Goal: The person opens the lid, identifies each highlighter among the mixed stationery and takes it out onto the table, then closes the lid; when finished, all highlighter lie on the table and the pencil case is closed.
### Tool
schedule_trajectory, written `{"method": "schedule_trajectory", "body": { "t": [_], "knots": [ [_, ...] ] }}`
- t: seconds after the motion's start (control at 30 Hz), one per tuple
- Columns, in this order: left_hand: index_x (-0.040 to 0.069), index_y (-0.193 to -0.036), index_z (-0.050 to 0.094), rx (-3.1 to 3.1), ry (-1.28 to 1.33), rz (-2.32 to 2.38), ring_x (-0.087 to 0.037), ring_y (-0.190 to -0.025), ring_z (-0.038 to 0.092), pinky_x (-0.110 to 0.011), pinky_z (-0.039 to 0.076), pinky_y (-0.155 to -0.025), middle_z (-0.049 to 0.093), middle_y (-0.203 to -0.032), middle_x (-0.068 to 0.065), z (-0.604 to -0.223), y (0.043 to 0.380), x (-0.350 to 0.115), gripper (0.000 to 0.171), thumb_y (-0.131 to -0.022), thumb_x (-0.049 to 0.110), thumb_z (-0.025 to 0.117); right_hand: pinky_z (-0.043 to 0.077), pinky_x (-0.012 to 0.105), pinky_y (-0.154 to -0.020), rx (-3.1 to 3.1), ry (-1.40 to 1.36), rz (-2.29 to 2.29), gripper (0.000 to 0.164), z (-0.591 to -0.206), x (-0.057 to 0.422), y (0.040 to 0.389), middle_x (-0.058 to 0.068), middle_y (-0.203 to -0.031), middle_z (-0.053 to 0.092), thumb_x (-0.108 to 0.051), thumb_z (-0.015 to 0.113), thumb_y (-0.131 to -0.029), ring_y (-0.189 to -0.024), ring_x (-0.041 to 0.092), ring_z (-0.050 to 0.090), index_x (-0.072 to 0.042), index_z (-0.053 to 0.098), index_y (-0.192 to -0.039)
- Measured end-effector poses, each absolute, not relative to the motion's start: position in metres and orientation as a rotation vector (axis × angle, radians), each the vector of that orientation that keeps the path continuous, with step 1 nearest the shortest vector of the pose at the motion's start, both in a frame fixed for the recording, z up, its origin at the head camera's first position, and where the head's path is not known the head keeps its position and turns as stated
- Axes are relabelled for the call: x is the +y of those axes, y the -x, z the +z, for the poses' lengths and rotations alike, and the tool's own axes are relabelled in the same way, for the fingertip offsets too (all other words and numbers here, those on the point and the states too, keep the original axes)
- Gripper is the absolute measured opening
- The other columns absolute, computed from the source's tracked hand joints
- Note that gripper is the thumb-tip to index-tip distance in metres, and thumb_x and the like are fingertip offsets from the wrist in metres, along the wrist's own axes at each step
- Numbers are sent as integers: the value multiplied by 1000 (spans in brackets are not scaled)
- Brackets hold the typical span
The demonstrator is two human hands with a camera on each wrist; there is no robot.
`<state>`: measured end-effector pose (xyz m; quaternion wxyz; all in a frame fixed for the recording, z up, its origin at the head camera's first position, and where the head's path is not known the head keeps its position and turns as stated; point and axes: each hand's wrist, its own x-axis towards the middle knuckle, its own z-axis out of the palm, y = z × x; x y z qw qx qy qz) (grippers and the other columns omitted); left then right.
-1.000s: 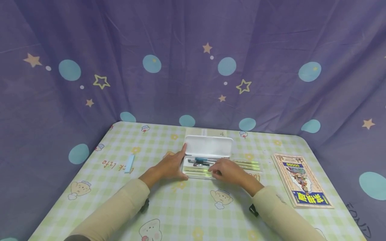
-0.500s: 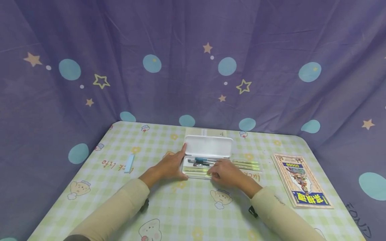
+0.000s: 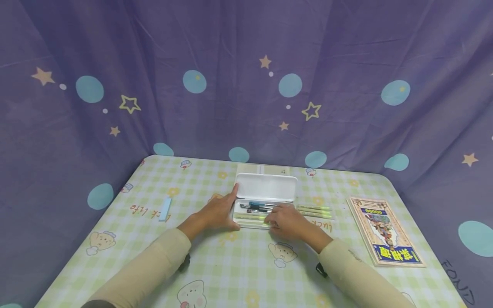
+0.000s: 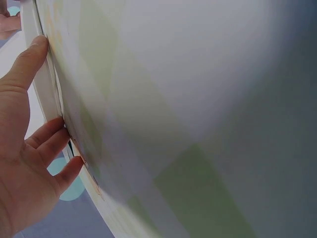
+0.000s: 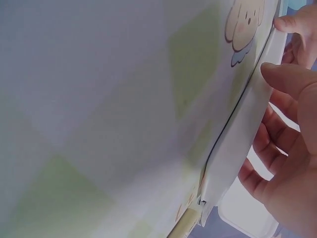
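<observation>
A white pencil case (image 3: 252, 227) is positioned at the middle of the table (image 3: 227, 269), with its lid (image 3: 266, 187) opened away from the person. The left end of the case is braced by the left hand (image 3: 218, 211), which is spread wide, the thumb set at the near corner and the fingers toward the hinge side. The right hand (image 3: 289, 220) is placed over the right part of the case with its fingers bent inward; whether anything is pinched cannot be told. Dark and blue pens (image 3: 262, 204) are laid lengthwise inside, and a pale yellow-green pen (image 3: 248, 217) is seated nearer the front wall. Slender pale pens (image 3: 315, 212) are laid just right of the case. A light-blue bar (image 3: 165, 209) is located well left, and an illustrated book (image 3: 387, 231) is located well right.
</observation>
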<state>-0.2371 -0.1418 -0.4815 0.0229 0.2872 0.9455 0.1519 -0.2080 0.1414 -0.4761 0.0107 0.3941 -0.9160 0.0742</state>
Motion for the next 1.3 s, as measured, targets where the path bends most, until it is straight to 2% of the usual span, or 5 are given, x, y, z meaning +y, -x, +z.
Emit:
{"method": "schedule_trajectory", "body": {
  "t": [0.23,0.47,0.6,0.77,1.3],
  "knots": [
    [-3,-162,-1,2904,-877,470,-27,-131,59,-46,40,-105,51,-154,-17,-483,239,-143,143,-67,54,90,46,38,-86,-2945,-1166,291,7,-475,139,210,-8,-91,67,-22,76,-89,-86,11,53,-21,72,-95],
    [-3,-162,1,2913,-878,480,-28,-127,62,-46,40,-105,53,-152,-17,-482,238,-142,143,-66,53,91,44,34,-82,-2907,-1161,331,12,-477,140,213,-11,-78,57,-21,78,-87,-79,8,50,-23,66,-89],
    [-4,-162,3,2923,-889,494,-29,-125,64,-47,41,-103,55,-150,-18,-482,238,-142,142,-66,52,92,47,34,-82,-2872,-1206,364,12,-475,142,212,-10,-80,62,-18,78,-87,-80,9,53,-21,72,-97],
    [-3,-162,1,2923,-890,483,-29,-125,64,-47,41,-104,55,-150,-17,-483,238,-143,143,-66,54,91,51,35,-86,-2847,-1262,391,27,-472,145,212,-7,-90,71,-16,77,-87,-87,10,60,-18,76,-114],
    [-3,-162,2,2930,-879,465,-28,-124,64,-47,41,-105,55,-151,-16,-485,239,-143,142,-67,56,90,50,31,-78,-2770,-1263,415,30,-472,165,212,-3,-94,71,-12,78,-87,-82,11,60,-19,78,-117]
  ]
}}
